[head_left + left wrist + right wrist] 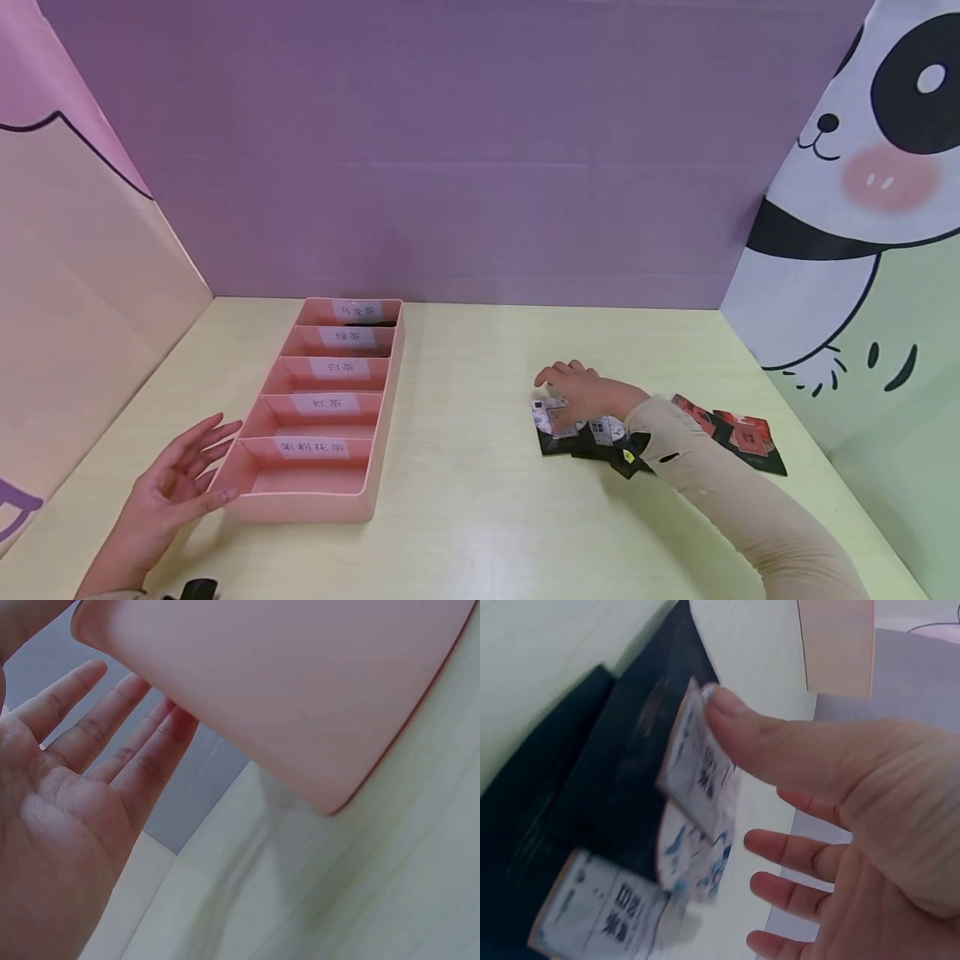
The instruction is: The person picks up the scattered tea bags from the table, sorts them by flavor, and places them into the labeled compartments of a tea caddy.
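Observation:
A pink divided box [367,492] with paper labels in Chinese stands left of the middle in the head view. Beside its left wall is my left hand [176,479], fingers spread, with fingertips right at the wall in the left wrist view. Black tea sachets with white patterned labels [551,417] lie overlapping on the table at right. Over them reaches my right hand [581,393]. In the right wrist view its thumb touches the label end of the upper tea sachet [641,750], which bends there; the other fingers stand apart from it.
Black sachets with red labels [750,437] lie to the right, partly behind the right sleeve [720,475]. A dark item [371,324] shows in the box's farthest compartment. A purple wall panel [465,208] rises at the table's back, with printed panels on both sides.

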The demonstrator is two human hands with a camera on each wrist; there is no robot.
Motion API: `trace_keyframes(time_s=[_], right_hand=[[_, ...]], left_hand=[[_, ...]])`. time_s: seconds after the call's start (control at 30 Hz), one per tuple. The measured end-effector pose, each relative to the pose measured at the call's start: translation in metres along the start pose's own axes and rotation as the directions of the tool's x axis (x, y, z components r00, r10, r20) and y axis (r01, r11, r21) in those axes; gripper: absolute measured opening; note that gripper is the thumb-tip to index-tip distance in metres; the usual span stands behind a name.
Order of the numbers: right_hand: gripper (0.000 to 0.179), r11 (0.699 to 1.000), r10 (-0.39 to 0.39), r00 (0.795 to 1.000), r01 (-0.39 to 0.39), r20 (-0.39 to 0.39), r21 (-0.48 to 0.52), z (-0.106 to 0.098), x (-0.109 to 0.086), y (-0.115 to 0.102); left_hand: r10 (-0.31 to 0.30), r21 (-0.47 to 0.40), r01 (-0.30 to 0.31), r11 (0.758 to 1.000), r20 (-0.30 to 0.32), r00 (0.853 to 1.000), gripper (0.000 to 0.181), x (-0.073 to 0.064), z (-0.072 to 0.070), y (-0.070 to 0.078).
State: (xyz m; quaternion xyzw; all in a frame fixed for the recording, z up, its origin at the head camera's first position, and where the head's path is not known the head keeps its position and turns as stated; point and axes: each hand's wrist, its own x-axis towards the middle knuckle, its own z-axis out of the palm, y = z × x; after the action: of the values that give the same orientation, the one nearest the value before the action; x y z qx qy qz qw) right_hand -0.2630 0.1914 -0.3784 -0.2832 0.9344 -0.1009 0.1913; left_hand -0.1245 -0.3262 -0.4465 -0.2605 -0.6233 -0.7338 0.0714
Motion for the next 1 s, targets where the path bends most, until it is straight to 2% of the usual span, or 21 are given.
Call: trace_keyframes(time_s=[0.13, 0.23, 0.53, 0.67, 0.83, 1.0], right_hand=[[0.072, 0.999, 0.040, 0.999, -0.039, 0.002, -0.012, 0.002, 0.000, 0.004], [0.069, 0.998, 0.058, 0.998, -0.058, 0.000, 0.018, 0.003, 0.001, 0.006], [0.060, 0.996, 0.033, 0.999, -0.029, -0.043, 0.078, 0.004, 0.006, 0.009], [0.056, 0.989, 0.004, 0.996, 0.009, -0.084, 0.146, 0.003, 0.009, 0.012], [0.043, 0.977, -0.090, 0.988, 0.113, -0.127, 0.183, -0.005, 0.007, 0.012], [0.035, 0.954, -0.170, 0.974, 0.200, -0.148, 0.221, -0.016, 0.004, 0.009]], left_hand=[[-0.012, 0.014, 0.012, 1.000, -0.012, 1.000, 0.087, -0.001, 0.001, 0.001], [-0.021, 0.018, 0.021, 1.000, -0.020, 1.000, 0.087, -0.002, 0.001, 0.002], [-0.020, 0.013, 0.020, 1.000, -0.021, 1.000, 0.086, -0.002, 0.002, 0.003], [-0.034, 0.028, 0.035, 0.999, -0.029, 0.999, 0.086, -0.001, 0.003, 0.004], [-0.057, 0.042, 0.059, 0.997, -0.041, 0.998, 0.085, -0.001, 0.004, 0.005], [-0.041, 0.038, 0.042, 0.998, -0.035, 0.999, 0.086, 0.000, 0.003, 0.004]])
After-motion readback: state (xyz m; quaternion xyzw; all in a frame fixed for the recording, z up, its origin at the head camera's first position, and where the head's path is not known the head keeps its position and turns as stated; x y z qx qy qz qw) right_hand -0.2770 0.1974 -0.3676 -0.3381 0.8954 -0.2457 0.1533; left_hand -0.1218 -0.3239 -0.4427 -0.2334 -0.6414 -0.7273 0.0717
